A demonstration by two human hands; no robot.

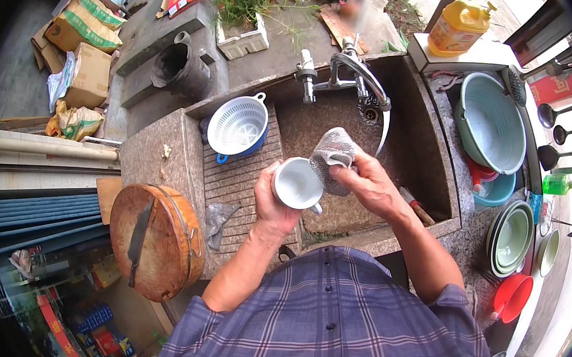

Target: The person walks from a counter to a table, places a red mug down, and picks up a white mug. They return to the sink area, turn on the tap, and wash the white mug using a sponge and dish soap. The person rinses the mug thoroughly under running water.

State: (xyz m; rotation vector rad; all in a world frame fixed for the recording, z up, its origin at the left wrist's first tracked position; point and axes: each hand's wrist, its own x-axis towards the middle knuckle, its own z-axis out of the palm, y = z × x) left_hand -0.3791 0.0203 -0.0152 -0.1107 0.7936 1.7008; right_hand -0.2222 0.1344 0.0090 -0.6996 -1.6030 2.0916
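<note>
My left hand (pixel 274 200) grips a white mug (pixel 298 184), its mouth facing up toward me and its handle pointing to the lower right. Beside the mug's rim, my right hand (pixel 372 186) holds a bunched grey dishcloth (pixel 335 149). Both hands are above the stone sink (pixel 317 117), near its ridged drainboard. Water (pixel 385 131) runs from the curved chrome faucet (pixel 361 69) into the basin, behind my right hand. On the drainboard sits a white colander (pixel 238 125) nested in a blue basin, and a second grey cloth (pixel 220 222) lies closer to me.
Left of the drainboard stands a round wooden chopping block (pixel 150 243) with a dark cleaver (pixel 140 236). A brush (pixel 417 207) leans in the sink's right corner. Along the right counter are a large green basin (pixel 492 123), stacked bowls (pixel 511 239) and a red dipper (pixel 513 297).
</note>
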